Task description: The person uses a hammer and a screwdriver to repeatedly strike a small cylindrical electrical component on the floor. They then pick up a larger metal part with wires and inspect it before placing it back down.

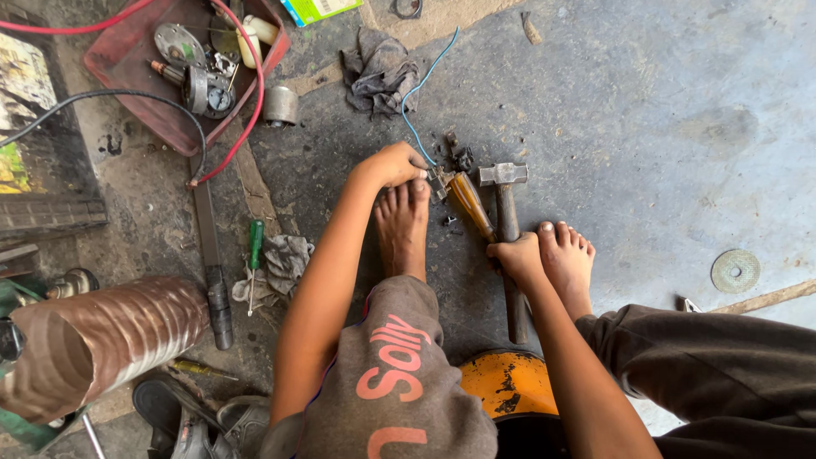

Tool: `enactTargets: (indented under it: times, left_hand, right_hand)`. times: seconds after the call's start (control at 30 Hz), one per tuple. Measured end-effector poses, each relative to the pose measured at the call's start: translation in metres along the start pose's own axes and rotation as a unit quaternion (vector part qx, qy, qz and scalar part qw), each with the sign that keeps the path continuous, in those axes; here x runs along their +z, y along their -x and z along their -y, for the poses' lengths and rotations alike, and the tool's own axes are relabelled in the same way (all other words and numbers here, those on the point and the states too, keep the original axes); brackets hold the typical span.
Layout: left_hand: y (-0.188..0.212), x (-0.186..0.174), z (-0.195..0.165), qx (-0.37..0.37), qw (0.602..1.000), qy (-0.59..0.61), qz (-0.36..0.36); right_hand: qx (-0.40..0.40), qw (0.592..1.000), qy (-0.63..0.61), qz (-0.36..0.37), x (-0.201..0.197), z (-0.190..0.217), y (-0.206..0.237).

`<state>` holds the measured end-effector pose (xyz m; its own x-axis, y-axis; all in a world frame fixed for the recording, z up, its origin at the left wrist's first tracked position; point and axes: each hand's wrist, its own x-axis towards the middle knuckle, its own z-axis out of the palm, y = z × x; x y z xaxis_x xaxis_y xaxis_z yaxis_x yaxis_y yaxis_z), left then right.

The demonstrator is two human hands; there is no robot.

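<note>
**Currently: small part pinned, tool applied, hammer idle**

Your right hand [516, 257] grips the amber-handled tool [472, 204]. Its tip meets the small metal part [441, 179], which your left hand [398, 163] pinches against the concrete floor [646, 127]. The hammer [507, 223] lies alongside, unused. Farther off, the blue wire [416, 102] remains attached.

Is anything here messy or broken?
Yes. Small dark bits lie scattered on the floor by the left hand. A red tray holds loose motor parts, and crumpled rags lie about.
</note>
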<state>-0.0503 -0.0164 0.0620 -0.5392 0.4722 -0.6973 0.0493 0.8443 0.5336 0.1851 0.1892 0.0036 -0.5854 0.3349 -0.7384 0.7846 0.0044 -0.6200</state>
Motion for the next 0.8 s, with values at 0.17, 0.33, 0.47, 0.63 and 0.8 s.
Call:
enactTargets:
  times: [0.17, 0.33, 0.47, 0.63, 0.8]
  left_hand:
    - [-0.013, 0.0, 0.005, 0.005, 0.999, 0.033, 0.031]
    - [-0.009, 0.006, 0.014, 0.041, 0.997, 0.053, -0.04]
    - [0.0, 0.008, 0.019, 0.071, 0.985, 0.12, -0.105]
    - [-0.002, 0.004, 0.02, 0.072, 0.983, 0.134, -0.101]
    - [-0.006, 0.009, 0.031, 0.112, 0.968, 0.146, -0.17]
  right_hand:
    - [0.013, 0.999, 0.028, -0.01, -0.001, 0.002, 0.002]
    - [0.012, 0.998, 0.051, -0.016, -0.002, 0.003, 0.003]
    - [-0.001, 0.999, 0.046, -0.014, -0.002, 0.002, 0.001]
    - [0.007, 0.999, 0.052, -0.01, -0.003, -0.002, -0.003]
    - [0.012, 1.0, 0.026, 0.001, -0.004, -0.008, -0.008]
